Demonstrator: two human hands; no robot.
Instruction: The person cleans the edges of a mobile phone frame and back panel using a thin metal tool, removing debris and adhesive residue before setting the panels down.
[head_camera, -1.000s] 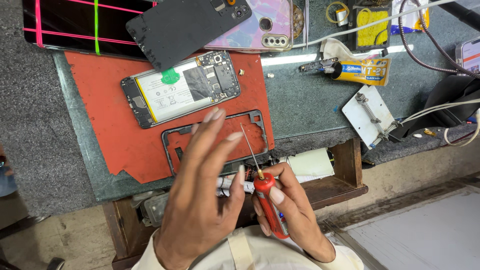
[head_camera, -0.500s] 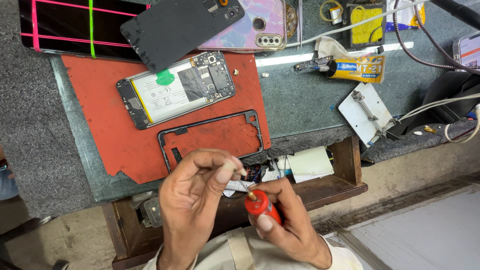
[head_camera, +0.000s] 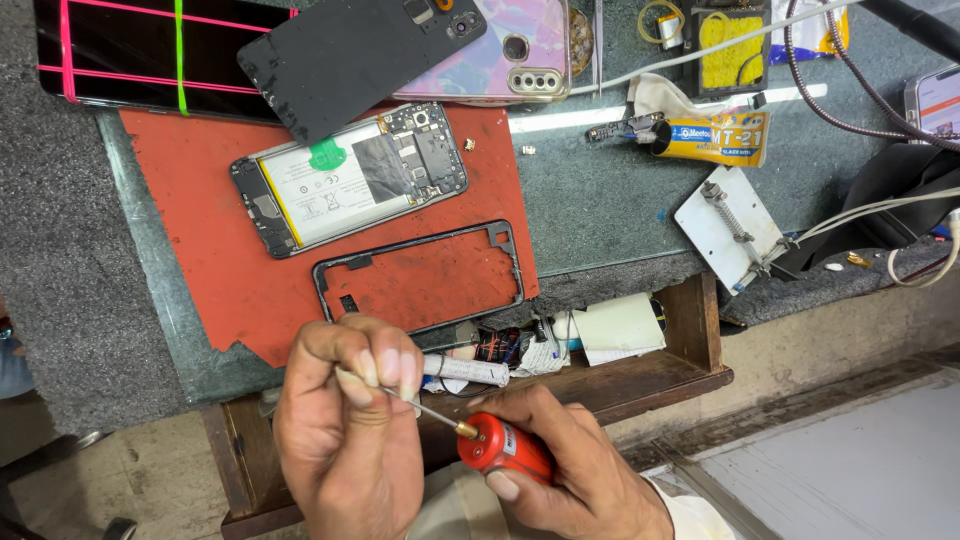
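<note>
At the upper right of the frame a yellow glue tube (head_camera: 712, 138) with dark lettering lies on its side on the green worktop (head_camera: 600, 205), and above it sits a small black tray holding a yellow sponge (head_camera: 728, 40); on the opened phone (head_camera: 350, 178) at upper centre a white battery label carries a round green sticker (head_camera: 326, 155), and a white rectangular metal plate (head_camera: 722, 226) lies at the right, beside a tangle of cables; a folded white paper package (head_camera: 618, 325) sits in the wooden drawer (head_camera: 640, 375) below the worktop edge. Low in the frame, at centre, my right hand (head_camera: 575, 470) is closed around the red handle of the screwdriver (head_camera: 500, 447), its thin metal shaft slanting up and to the left; my left hand (head_camera: 345, 430) is closed just beside it, thumb and fingertips pinched on the tip of that shaft, so the tool runs between my two hands, in front of the drawer and off the worktop. Just above my left hand lies the black phone frame (head_camera: 420, 277), empty, on the red mat (head_camera: 210, 260), with the opened phone higher on the same mat; a black back cover (head_camera: 350, 55) overlaps a pink patterned phone (head_camera: 500, 45) at the top, and a dark screen with pink and green lines (head_camera: 130, 50) fills the upper left; my left hand hides the tip of the shaft, so I cannot tell what, if anything, sits on it.
</note>
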